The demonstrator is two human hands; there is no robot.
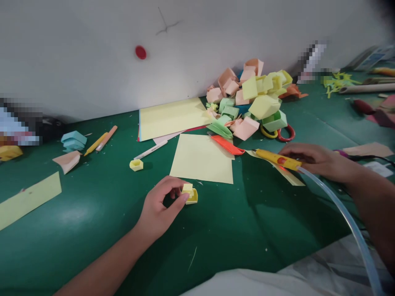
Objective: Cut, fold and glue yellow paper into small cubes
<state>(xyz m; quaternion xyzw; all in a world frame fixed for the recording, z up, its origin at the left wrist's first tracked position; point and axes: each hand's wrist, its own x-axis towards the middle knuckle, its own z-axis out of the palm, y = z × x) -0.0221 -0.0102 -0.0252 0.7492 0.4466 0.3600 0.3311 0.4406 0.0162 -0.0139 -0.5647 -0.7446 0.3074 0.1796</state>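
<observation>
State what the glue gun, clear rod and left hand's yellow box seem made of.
Glue gun: probably smooth plastic, with a moulded-looking body. Clear rod: perhaps plastic or glue, translucent and shiny. Yellow box: likely matte paper, thin-walled.

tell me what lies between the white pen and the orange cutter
In the head view, a pale yellow sheet of paper lies between the white pen and the orange cutter.
</observation>
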